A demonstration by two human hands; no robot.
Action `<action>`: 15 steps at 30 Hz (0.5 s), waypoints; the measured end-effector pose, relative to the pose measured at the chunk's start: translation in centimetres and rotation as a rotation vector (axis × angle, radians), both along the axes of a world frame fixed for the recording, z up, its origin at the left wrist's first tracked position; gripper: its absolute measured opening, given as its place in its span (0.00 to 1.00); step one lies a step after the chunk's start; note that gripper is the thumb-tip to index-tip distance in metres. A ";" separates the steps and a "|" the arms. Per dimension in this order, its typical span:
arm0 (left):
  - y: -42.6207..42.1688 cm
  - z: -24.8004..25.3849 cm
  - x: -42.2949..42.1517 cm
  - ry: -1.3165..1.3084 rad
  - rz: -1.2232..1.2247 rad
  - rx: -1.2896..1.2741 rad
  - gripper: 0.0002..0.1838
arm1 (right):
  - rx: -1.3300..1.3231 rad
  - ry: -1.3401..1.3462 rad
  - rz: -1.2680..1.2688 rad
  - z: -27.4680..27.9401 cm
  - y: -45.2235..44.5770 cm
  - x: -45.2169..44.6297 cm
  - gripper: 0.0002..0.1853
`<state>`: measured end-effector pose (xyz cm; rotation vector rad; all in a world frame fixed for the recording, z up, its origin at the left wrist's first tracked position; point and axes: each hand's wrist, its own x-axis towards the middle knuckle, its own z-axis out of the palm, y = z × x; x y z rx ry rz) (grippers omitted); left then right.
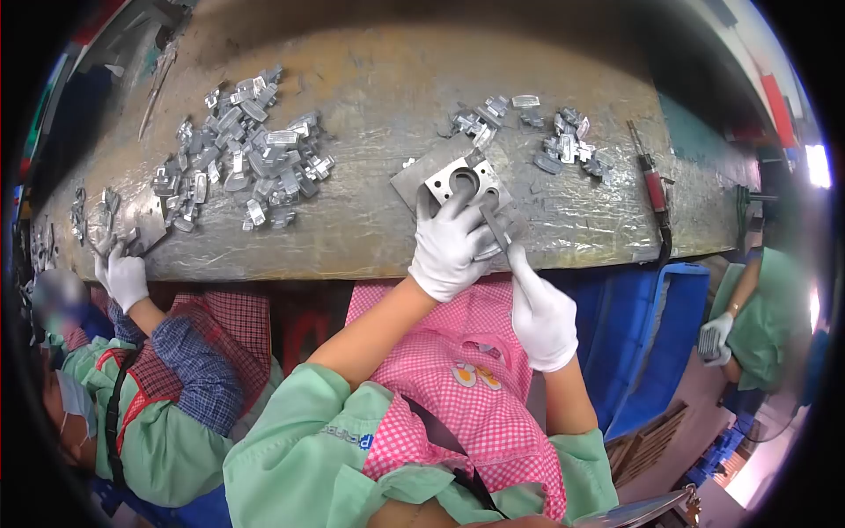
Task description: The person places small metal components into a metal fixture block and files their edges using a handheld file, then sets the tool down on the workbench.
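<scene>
My left hand [447,246], in a white glove, lies over the near edge of a silver metal block [436,186] with round holes, its fingers bent and gripping there. Any small part under those fingers is hidden. The block rests on a flat metal plate [412,180]. In my right hand [543,319], also gloved, is a narrow grey flat file [495,227]. Its far end reaches the block's right side, close to my left fingertips.
Small metal castings [251,145] lie heaped on the worktable [370,229] at left; smaller piles [568,141] lie behind and right of the block. A red-handled tool [653,189] sits farther right. Blue bins [656,343] stand below. Co-workers' gloved hands [123,275] appear at left and right.
</scene>
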<state>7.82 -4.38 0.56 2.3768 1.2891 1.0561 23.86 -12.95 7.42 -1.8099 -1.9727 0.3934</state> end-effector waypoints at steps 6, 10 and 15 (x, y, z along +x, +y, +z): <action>0.7 -1.8 -0.3 -0.200 0.080 0.036 0.25 | 0.135 0.301 0.031 -1.6 4.6 -2.4 0.24; 1.5 -0.7 -0.7 -0.209 0.070 -0.133 0.27 | 0.098 0.230 0.066 -1.0 5.4 -2.7 0.23; 0.1 -0.4 -0.4 -0.141 0.060 -0.007 0.18 | 0.041 0.201 0.050 0.0 2.1 -0.6 0.22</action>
